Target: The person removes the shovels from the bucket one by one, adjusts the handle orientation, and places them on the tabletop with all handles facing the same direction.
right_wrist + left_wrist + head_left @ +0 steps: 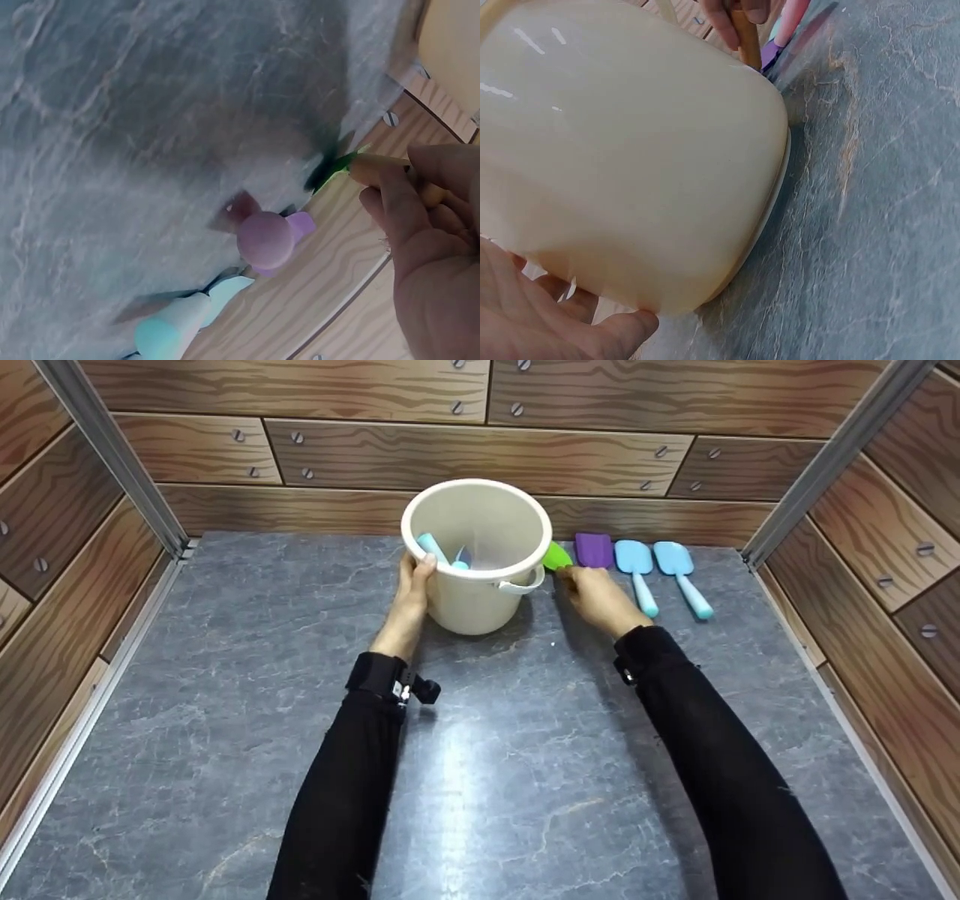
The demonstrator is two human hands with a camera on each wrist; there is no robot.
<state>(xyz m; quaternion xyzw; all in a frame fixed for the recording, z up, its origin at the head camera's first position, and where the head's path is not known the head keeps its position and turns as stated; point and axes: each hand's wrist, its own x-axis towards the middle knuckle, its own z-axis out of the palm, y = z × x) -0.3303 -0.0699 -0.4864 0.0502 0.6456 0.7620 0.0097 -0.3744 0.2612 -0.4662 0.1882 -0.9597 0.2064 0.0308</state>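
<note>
One grey marbled surface [225, 697] lies before us, bearing a cream bucket [476, 604] that stands upright. Our left hand [409, 592] lies along the bucket's side, its fingers loosely spread and not clenched; gentle, even pressure there should steady it without tipping. Our right hand [600, 598] is closed in a pinch on the orange handle [748, 41] of the green shovel [556, 556], just right of the bucket. We do best, in our judgement, to keep that pinch firm and the wrist high, so our knuckles spare the two blue shovels [643, 574] and the purple shovel [593, 550] farther right. Smaller still, the bucket's side handle [523, 585] sits near our right fingertips, and we should avoid snagging it.
</note>
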